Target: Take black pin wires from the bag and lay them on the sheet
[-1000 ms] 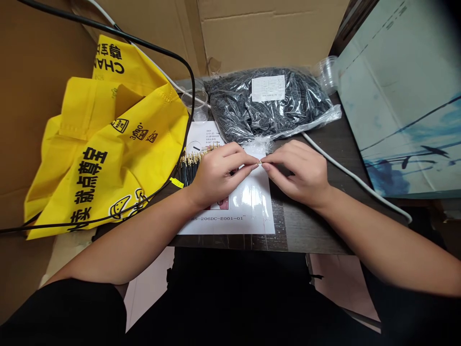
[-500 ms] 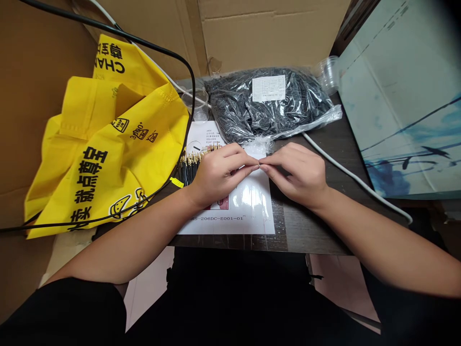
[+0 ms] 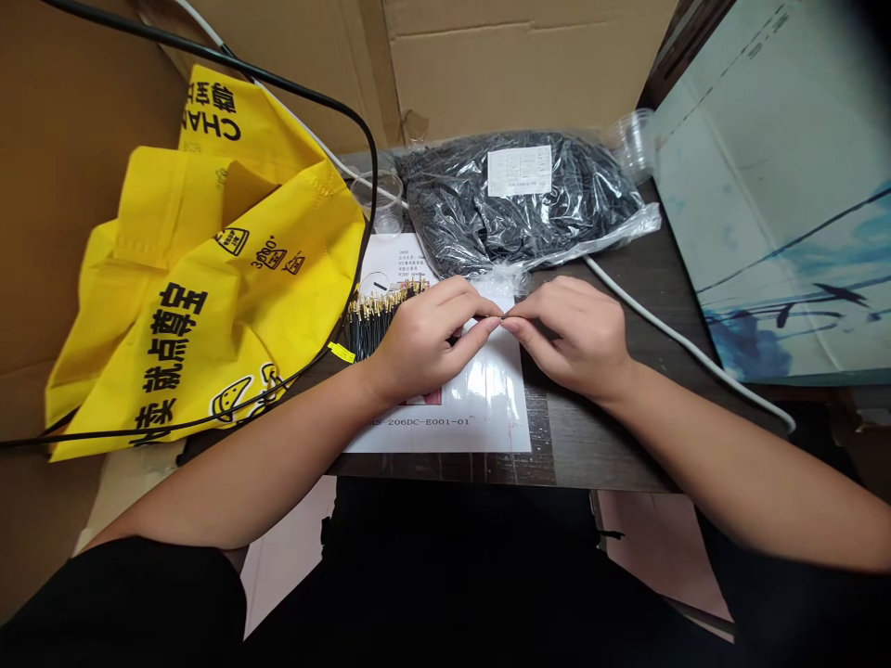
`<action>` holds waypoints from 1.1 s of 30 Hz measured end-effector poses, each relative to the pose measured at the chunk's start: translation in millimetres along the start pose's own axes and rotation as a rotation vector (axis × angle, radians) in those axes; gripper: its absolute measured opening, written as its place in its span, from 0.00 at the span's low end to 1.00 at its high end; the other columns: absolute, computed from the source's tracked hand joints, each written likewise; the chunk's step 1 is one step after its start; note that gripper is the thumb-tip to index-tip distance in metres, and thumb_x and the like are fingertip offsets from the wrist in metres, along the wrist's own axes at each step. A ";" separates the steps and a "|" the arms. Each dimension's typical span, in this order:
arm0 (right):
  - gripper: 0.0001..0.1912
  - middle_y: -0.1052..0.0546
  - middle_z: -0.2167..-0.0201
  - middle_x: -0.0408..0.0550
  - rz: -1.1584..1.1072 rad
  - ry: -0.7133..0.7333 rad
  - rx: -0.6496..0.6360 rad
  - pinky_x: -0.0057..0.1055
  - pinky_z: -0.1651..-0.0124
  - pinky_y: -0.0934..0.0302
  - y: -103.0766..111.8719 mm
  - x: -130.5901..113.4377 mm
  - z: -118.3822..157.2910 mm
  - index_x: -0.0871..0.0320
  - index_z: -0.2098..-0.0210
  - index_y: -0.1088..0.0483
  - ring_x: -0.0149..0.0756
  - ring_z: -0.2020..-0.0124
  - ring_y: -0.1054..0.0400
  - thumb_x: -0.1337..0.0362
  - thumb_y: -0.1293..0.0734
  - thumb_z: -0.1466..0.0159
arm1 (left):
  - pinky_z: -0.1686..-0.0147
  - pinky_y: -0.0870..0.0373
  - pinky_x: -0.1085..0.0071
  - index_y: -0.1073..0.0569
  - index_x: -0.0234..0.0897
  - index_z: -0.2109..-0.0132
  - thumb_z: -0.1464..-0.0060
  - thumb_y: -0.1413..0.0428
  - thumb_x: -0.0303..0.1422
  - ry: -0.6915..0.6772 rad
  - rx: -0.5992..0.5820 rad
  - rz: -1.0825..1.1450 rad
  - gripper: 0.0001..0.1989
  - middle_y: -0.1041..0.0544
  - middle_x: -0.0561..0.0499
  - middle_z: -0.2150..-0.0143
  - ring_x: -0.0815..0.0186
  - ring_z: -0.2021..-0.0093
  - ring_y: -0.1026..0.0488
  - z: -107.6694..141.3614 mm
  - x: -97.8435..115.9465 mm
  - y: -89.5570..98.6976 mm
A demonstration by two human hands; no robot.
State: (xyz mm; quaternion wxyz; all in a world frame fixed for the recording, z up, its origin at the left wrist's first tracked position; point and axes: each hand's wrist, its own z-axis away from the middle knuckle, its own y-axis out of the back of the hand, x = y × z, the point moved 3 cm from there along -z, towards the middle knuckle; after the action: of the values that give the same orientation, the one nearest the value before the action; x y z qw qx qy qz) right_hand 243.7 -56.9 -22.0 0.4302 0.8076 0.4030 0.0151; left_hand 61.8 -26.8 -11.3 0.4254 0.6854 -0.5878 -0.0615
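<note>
My left hand (image 3: 435, 334) and my right hand (image 3: 574, 334) meet fingertip to fingertip above a printed white sheet (image 3: 487, 427). Thumb and forefinger of each are pinched together. Whatever lies between the fingertips is too small and too covered to name. Behind my left wrist lies a bundle of thin black wires (image 3: 368, 329) with gold-coloured metal ends, partly hidden by that hand. A yellow tag (image 3: 342, 352) sits at the bundle's left side.
A clear plastic bag (image 3: 466, 223) packed with black pieces lies at the back. A yellow printed bag (image 3: 209, 278) fills the left. Clear plastic cups (image 3: 635, 148) stand at the back right, near a pale painted panel (image 3: 780, 232). A white cable (image 3: 696, 343) crosses the right side.
Both hands stay almost in place, still pinched together. The left fingers and thumb shift very slightly at the tips.
</note>
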 end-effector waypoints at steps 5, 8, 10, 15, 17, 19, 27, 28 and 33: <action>0.06 0.25 0.72 0.44 -0.001 0.021 -0.001 0.36 0.61 0.41 0.0 -0.4 -0.5 0.55 0.64 0.27 0.34 0.70 0.35 0.60 0.34 0.33 | 0.63 0.30 0.73 0.24 0.35 0.59 0.39 0.44 0.29 -0.029 0.011 -0.015 0.04 0.24 0.49 0.65 0.70 0.65 0.28 0.5 -1.5 -0.2; 0.06 0.26 0.74 0.43 0.006 0.021 0.003 0.35 0.60 0.41 0.3 -0.6 -0.4 0.55 0.66 0.27 0.33 0.71 0.35 0.62 0.33 0.34 | 0.62 0.28 0.74 0.24 0.35 0.59 0.39 0.44 0.28 -0.067 0.036 -0.043 0.04 0.24 0.49 0.65 0.70 0.64 0.27 0.8 -1.3 -0.1; 0.06 0.27 0.76 0.42 0.013 0.019 0.011 0.35 0.59 0.40 0.3 -0.8 -0.3 0.56 0.67 0.27 0.33 0.71 0.35 0.63 0.33 0.35 | 0.62 0.28 0.74 0.24 0.35 0.59 0.39 0.44 0.28 -0.084 0.054 -0.056 0.04 0.23 0.49 0.65 0.71 0.64 0.27 0.8 -1.0 0.0; 0.08 0.27 0.78 0.41 -0.017 0.045 0.032 0.35 0.57 0.38 0.6 -3.3 -0.7 0.57 0.70 0.27 0.31 0.73 0.35 0.63 0.33 0.34 | 0.63 0.28 0.76 0.23 0.33 0.58 0.39 0.43 0.28 -0.117 0.068 -0.090 0.04 0.24 0.49 0.65 0.71 0.65 0.27 1.2 1.7 0.2; 0.10 0.27 0.78 0.40 -0.051 0.042 0.029 0.35 0.56 0.37 0.7 -4.5 -1.2 0.57 0.71 0.28 0.30 0.75 0.36 0.63 0.34 0.33 | 0.63 0.28 0.76 0.23 0.34 0.58 0.39 0.44 0.28 -0.126 0.061 -0.091 0.05 0.24 0.49 0.65 0.71 0.65 0.27 1.5 3.1 0.4; 0.11 0.28 0.79 0.40 -0.089 0.025 0.024 0.35 0.56 0.37 0.5 -5.2 -1.5 0.57 0.72 0.29 0.29 0.76 0.37 0.63 0.35 0.33 | 0.63 0.28 0.76 0.23 0.34 0.58 0.39 0.44 0.27 -0.130 0.052 -0.081 0.05 0.24 0.49 0.65 0.71 0.65 0.27 2.0 4.0 0.6; 0.14 0.28 0.80 0.39 -0.234 -0.026 0.010 0.36 0.56 0.37 -1.3 -5.8 -1.5 0.57 0.74 0.30 0.28 0.76 0.35 0.65 0.36 0.32 | 0.64 0.29 0.76 0.23 0.35 0.56 0.39 0.43 0.27 -0.154 0.068 -0.065 0.06 0.24 0.50 0.65 0.72 0.65 0.27 3.3 5.1 2.1; 0.13 0.28 0.80 0.40 -0.237 -0.030 0.011 0.36 0.57 0.37 -0.7 -6.3 -1.6 0.57 0.74 0.30 0.28 0.76 0.35 0.66 0.36 0.32 | 0.65 0.29 0.77 0.23 0.35 0.56 0.39 0.43 0.27 -0.143 0.070 -0.060 0.06 0.24 0.50 0.65 0.72 0.65 0.27 2.9 5.2 2.2; 0.03 0.24 0.72 0.44 -0.218 -0.086 0.102 0.36 0.60 0.37 5.5 -5.5 -2.7 0.57 0.63 0.27 0.32 0.70 0.32 0.65 0.32 0.35 | 0.65 0.28 0.76 0.22 0.35 0.59 0.39 0.42 0.29 -0.028 0.113 -0.025 0.05 0.23 0.51 0.67 0.73 0.67 0.26 -0.1 3.4 4.1</action>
State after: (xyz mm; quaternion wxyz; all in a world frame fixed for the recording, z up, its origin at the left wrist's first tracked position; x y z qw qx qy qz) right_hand 242.4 -60.4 -14.6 0.4046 0.7797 0.4699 -0.0869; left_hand 59.8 -29.5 -7.2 0.3770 0.7145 -0.5878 -0.0433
